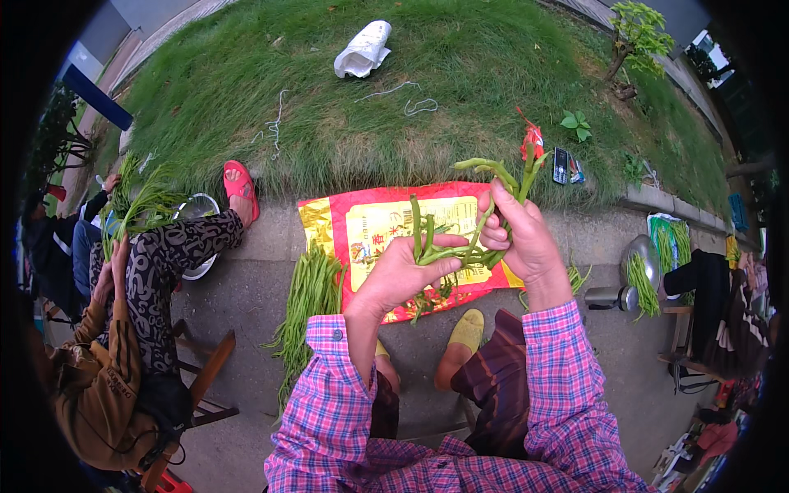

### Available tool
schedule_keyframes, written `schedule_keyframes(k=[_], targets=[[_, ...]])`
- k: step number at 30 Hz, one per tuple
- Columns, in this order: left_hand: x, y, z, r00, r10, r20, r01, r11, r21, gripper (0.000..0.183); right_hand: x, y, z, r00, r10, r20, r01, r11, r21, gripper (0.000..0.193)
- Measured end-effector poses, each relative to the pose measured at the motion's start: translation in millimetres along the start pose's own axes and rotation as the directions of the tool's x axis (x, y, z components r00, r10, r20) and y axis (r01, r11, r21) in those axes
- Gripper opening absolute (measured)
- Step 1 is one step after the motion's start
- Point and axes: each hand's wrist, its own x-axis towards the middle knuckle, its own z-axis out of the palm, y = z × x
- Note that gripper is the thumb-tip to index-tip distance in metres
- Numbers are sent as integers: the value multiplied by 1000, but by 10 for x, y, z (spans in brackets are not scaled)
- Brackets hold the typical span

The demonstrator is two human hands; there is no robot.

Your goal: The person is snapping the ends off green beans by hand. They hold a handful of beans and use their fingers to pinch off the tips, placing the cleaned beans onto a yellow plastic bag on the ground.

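Long green vegetable stems run between my two hands, over a red and yellow printed sack spread on the pavement. My left hand is closed round the lower part, with cut-looking ends standing up past its thumb. Higher and to the right, my right hand pinches several stems, whose tips stick out above the fingers. A few leafy scraps lie on the sack below my left hand. Left of the sack rests a large heap of long green stems.
At left a seated person in a brown jacket holds green stems beside a metal bowl. A mobile phone and white crumpled sack lie on the grass side. To the right are a metal cup, another bowl and more stems.
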Motion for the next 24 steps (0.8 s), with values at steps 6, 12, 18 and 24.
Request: schedule_keyframes(k=[6, 12, 18, 24], targets=[[12, 14, -20, 996, -3, -92, 4, 1000, 9, 29, 49, 36, -52, 998, -9, -59, 6, 999, -37, 31], [49, -81, 4, 984, 44, -175, -61, 994, -90, 20, 91, 57, -64, 995, -13, -97, 4, 996, -89, 31], [127, -169, -56, 947, -5, -323, -38, 991, -126, 8, 75, 60, -4, 991, -46, -128, 39, 998, -59, 29], [156, -234, -277, 833, -80, -547, -85, 959, -269, 8, 92, -102, -225, 988, -123, -89, 143, 951, 273, 27]])
